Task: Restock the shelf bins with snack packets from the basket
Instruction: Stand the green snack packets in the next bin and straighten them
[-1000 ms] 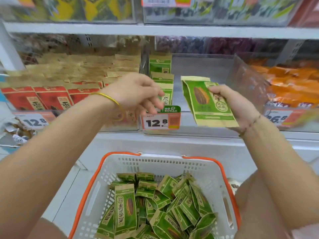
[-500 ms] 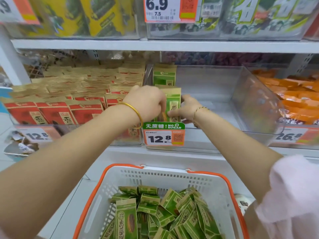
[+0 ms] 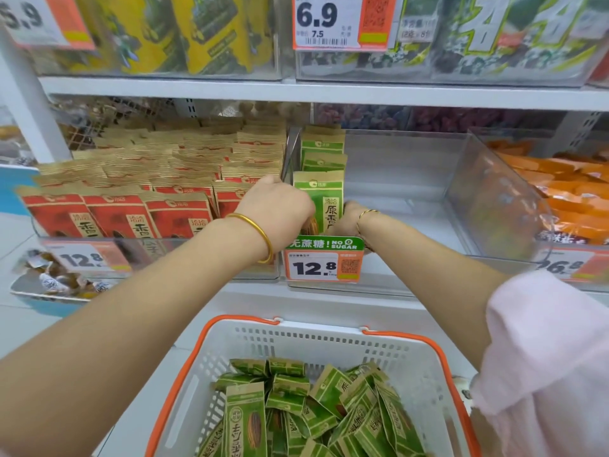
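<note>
A green snack packet stands upright at the front left of the clear shelf bin, ahead of two more green packets. My left hand grips its left edge and my right hand holds its lower right edge; the fingers are partly hidden behind the price label. Below, a white basket with orange rim holds several loose green packets.
The bin to the left is packed with red packets; the bin to the right holds orange packets. A 12.8 price tag hangs on the bin front. The upper shelf carries yellow and green bags.
My right hand carried the green packet from the air into the bin's front left, and my left hand closed on it. The view tilted up slightly.
</note>
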